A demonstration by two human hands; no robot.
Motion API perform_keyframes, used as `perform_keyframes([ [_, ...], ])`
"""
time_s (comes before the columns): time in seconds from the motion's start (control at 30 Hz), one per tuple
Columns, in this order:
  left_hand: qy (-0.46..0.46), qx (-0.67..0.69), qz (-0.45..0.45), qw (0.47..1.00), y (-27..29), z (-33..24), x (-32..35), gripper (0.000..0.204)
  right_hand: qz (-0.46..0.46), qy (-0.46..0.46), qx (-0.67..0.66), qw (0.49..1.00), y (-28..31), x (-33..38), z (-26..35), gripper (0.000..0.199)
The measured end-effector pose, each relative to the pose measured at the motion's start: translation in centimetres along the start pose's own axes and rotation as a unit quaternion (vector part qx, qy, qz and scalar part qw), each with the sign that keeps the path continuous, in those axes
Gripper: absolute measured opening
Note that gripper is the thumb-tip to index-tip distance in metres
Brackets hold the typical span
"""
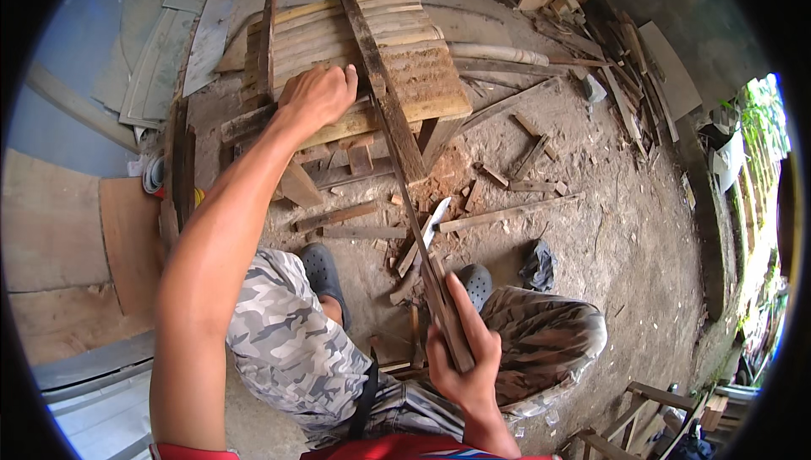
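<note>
My right hand is closed round the wooden handle of a handsaw, low in front of me. Seen nearly edge-on, the saw's thin blade runs away from me to a dark wooden rail. That rail lies across a low slatted wooden bench. My left hand is closed over a dark crosspiece beside the rail, its thumb raised; the undersides of its fingers are hidden. A second rail extends away at the left.
Offcuts, sawdust and a pale blade-like piece lie on the floor ahead. My shoes are close by. A dark crumpled rag lies to the right. Scrap wood lines the right wall; panels stand at the left.
</note>
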State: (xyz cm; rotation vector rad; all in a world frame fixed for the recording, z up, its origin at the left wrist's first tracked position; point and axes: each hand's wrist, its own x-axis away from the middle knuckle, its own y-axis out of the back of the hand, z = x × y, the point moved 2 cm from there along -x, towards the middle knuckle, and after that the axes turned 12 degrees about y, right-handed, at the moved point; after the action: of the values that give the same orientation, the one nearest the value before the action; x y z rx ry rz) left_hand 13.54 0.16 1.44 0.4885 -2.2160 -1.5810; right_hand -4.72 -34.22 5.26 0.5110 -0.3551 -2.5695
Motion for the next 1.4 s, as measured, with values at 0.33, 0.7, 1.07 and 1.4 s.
perform_keyframes([
  [0.33, -0.007, -0.054, -0.101, 0.993, -0.5, 2.4, -1.3, 0.063, -0.030, -0.026, -0.038, 0.998, -4.6, -13.4, -1.4, 0.062],
  [0.7, 0.018, -0.065, -0.051, 0.996, 1.1, -1.2, 0.3, 0.062, -0.008, 0.020, -0.048, 0.999, 0.7, -2.6, 0.2, 0.070],
  [1.07, 0.068, -0.089, -0.045, 0.993, 0.6, 0.6, -0.9, 0.067, 0.000, -0.005, -0.077, 0.997, -1.4, -3.6, -1.7, 0.073],
  [1.4, 0.069, -0.075, -0.020, 0.995, 0.8, -0.6, 0.3, 0.063, -0.026, 0.020, 0.005, 0.999, 4.3, 6.4, 2.7, 0.066],
])
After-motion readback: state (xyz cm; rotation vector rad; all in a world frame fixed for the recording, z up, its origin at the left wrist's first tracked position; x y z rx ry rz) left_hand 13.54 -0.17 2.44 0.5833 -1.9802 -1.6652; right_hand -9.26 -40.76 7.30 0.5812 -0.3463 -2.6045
